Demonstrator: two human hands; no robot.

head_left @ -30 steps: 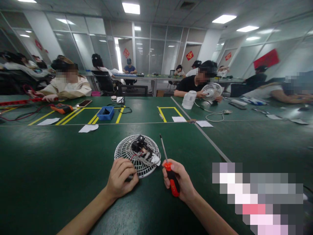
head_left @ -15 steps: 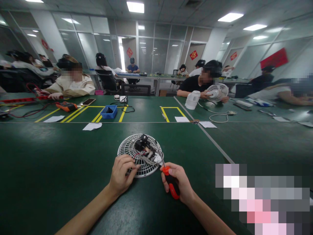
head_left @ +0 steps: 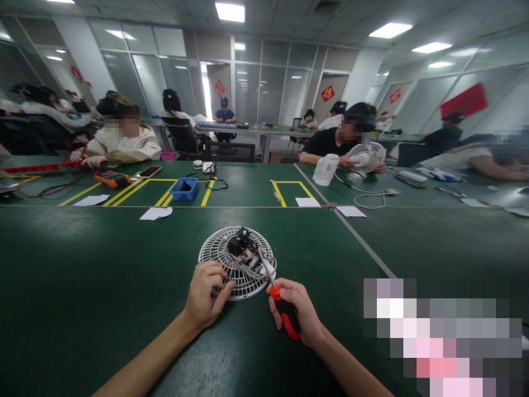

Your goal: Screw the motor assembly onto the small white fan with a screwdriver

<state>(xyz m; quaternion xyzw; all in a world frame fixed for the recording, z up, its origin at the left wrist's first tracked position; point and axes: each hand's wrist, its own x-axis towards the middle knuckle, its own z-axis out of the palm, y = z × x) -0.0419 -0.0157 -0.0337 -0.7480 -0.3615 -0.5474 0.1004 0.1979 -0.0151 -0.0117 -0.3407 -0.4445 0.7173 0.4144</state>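
A round white fan grille (head_left: 215,251) lies flat on the green table (head_left: 82,286) in front of me, with a black motor block and red and white wires (head_left: 243,253) on top of it. My left hand (head_left: 206,295) is closed on the grille's near edge. My right hand (head_left: 300,311) grips a red-and-black-handled screwdriver (head_left: 283,314). Its metal shaft points up and left, and the tip rests among the wires on the grille.
Across the table a blue bin (head_left: 184,189), a phone (head_left: 150,171), an orange meter (head_left: 112,178), paper slips and yellow tape lines. Seated people work opposite; one at the right holds a white fan (head_left: 367,155) by a white base (head_left: 324,169). A blurred patch covers the lower right.
My right hand has swung the screwdriver from upright beside the grille to the left, so its tip now sits in the wiring. My left hand has shifted slightly onto the grille's edge.
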